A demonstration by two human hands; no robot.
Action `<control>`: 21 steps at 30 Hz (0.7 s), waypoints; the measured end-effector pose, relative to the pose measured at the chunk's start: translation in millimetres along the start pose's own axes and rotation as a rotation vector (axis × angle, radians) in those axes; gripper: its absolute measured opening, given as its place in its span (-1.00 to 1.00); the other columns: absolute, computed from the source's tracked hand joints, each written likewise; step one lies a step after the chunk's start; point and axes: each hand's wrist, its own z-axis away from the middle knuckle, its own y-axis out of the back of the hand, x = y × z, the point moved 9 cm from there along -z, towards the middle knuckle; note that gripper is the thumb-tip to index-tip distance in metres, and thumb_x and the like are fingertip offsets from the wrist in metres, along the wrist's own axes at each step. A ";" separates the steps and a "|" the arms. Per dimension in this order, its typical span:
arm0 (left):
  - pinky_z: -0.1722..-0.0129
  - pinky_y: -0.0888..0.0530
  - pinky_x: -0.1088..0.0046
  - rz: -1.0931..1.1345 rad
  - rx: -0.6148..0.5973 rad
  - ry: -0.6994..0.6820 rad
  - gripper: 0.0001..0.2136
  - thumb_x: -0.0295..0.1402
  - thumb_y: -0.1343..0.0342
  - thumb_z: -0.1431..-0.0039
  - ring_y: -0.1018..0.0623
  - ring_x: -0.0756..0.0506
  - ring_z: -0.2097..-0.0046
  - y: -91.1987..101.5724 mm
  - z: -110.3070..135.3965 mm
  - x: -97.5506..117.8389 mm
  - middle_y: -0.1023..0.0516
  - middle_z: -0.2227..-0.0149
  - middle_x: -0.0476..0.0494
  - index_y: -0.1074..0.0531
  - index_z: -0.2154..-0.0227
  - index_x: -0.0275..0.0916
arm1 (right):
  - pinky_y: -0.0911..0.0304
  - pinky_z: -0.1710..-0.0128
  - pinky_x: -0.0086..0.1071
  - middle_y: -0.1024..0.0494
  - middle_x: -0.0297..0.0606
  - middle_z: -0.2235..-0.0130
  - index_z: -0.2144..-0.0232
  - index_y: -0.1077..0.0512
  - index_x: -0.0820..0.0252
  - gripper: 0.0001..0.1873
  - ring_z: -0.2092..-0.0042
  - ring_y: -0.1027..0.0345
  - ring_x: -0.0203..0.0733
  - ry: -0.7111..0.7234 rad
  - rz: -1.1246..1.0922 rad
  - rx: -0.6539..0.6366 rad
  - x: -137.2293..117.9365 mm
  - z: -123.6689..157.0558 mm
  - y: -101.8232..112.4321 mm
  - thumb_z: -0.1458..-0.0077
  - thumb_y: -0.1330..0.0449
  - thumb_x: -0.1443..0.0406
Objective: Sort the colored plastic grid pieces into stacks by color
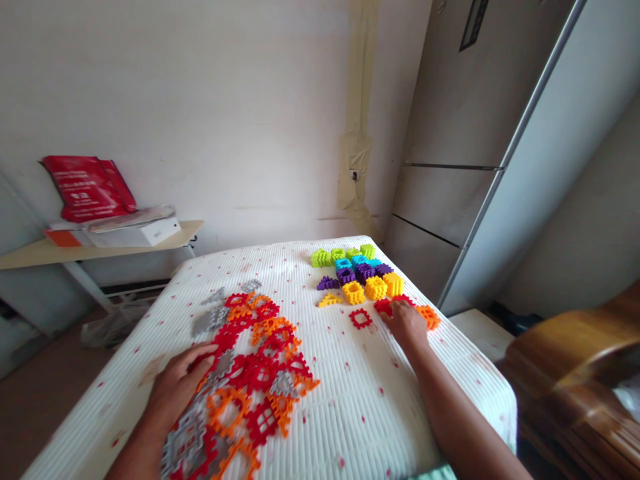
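Note:
My left hand (pixel 183 375) is at the left edge of a spread heap of notched plastic building tiles, its thumb and fingers closed round a red tile (pixel 201 361). Red, orange and grey tiles overlap in this heap, among them a red window tile (pixel 262 421) and an orange tile (pixel 229 409). Across the bed-like surface, my right hand (pixel 407 325) has its fingers bent down on a red tile (pixel 384 307) in a row; the fingertips are partly hidden. A single red square tile (pixel 361 319) lies to its left, and an orange stack (pixel 429 317) stands to its right.
Sorted stacks stand beyond my right hand: yellow (pixel 376 288), purple (pixel 365 272), blue (pixel 343 264) and green (pixel 338 254). A white quilted cover (pixel 350 400) lies beneath everything. A refrigerator (pixel 450 147) rises at right; a side table (pixel 185 235) holds a red bag (pixel 85 190).

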 end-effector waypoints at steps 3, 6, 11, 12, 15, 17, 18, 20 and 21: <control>-0.02 -0.36 0.30 0.005 -0.003 0.001 -0.60 -0.03 -0.01 0.11 -0.49 -0.20 0.05 0.0 -0.5 0.1 -0.54 0.11 -0.12 -0.52 0.28 -0.14 | -0.11 0.48 -0.44 -0.47 -0.15 0.33 0.38 -0.42 0.24 -0.72 0.29 -0.40 -0.15 -0.007 0.010 -0.012 -0.2 -0.6 -0.8 -0.10 -0.05 0.15; 0.00 -0.38 0.31 0.005 0.010 -0.003 -0.61 -0.04 -0.02 0.12 -0.50 -0.20 0.06 1.3 0.0 1.7 -0.55 0.12 -0.12 -0.52 0.29 -0.14 | -0.07 0.50 -0.45 -0.47 -0.15 0.31 0.36 -0.43 0.25 -0.72 0.30 -0.39 -0.18 -0.014 0.003 -0.011 -1.5 1.0 4.0 -0.11 -0.05 0.16; -0.03 -0.36 0.29 0.004 0.019 -0.007 -0.61 -0.03 -0.01 0.12 -0.49 -0.20 0.05 2.3 1.3 5.2 -0.55 0.11 -0.11 -0.53 0.30 -0.13 | -0.07 0.47 -0.49 -0.45 -0.18 0.15 0.24 -0.44 0.16 -0.71 0.23 -0.36 -0.25 0.157 -0.075 0.104 -27.4 11.9 17.9 -0.18 0.03 0.19; -0.02 -0.36 0.29 0.003 0.022 -0.006 -0.61 -0.03 -0.02 0.12 -0.49 -0.20 0.05 2.7 1.3 5.7 -0.55 0.11 -0.11 -0.52 0.31 -0.13 | -0.08 0.44 -0.49 -0.45 -0.20 0.14 0.22 -0.44 0.13 -0.71 0.22 -0.36 -0.25 0.234 -0.089 0.095 -37.8 15.5 15.9 -0.19 0.05 0.21; 0.00 -0.38 0.30 0.005 0.027 -0.002 -0.62 -0.03 -0.01 0.12 -0.50 -0.20 0.06 3.5 1.2 6.4 -0.55 0.11 -0.11 -0.52 0.31 -0.13 | -0.11 0.41 -0.49 -0.46 -0.22 0.14 0.20 -0.44 0.10 -0.71 0.21 -0.35 -0.25 0.400 -0.078 -0.001 -64.1 25.6 1.4 -0.19 0.05 0.22; 0.01 -0.39 0.31 0.005 0.023 -0.004 -0.62 -0.03 -0.01 0.12 -0.50 -0.20 0.06 3.4 1.1 6.4 -0.55 0.12 -0.10 -0.52 0.31 -0.13 | -0.11 0.43 -0.48 -0.44 -0.21 0.13 0.20 -0.44 0.09 -0.70 0.23 -0.35 -0.24 0.413 -0.035 -0.054 -71.6 28.4 -7.1 -0.19 0.06 0.21; 0.01 -0.39 0.31 0.004 0.020 -0.004 -0.62 -0.03 -0.01 0.12 -0.50 -0.20 0.06 3.2 1.1 6.2 -0.55 0.12 -0.10 -0.52 0.31 -0.12 | -0.10 0.45 -0.48 -0.44 -0.20 0.14 0.21 -0.44 0.10 -0.69 0.23 -0.34 -0.23 0.408 -0.013 -0.068 -73.5 28.8 -9.6 -0.20 0.07 0.19; 0.00 -0.38 0.30 0.004 0.011 -0.003 -0.62 -0.04 -0.01 0.11 -0.49 -0.20 0.06 2.4 1.3 5.7 -0.55 0.11 -0.09 -0.52 0.30 -0.12 | -0.09 0.47 -0.48 -0.42 -0.18 0.15 0.24 -0.45 0.12 -0.67 0.24 -0.34 -0.23 0.400 0.022 -0.079 -75.6 28.9 -12.2 -0.22 0.09 0.18; -0.01 -0.37 0.30 0.003 0.008 0.000 -0.62 -0.04 -0.01 0.11 -0.49 -0.20 0.05 1.9 1.6 5.4 -0.55 0.11 -0.09 -0.51 0.30 -0.12 | -0.08 0.48 -0.48 -0.42 -0.18 0.16 0.26 -0.44 0.13 -0.66 0.24 -0.33 -0.24 0.400 0.034 -0.079 -76.1 28.7 -12.9 -0.22 0.10 0.18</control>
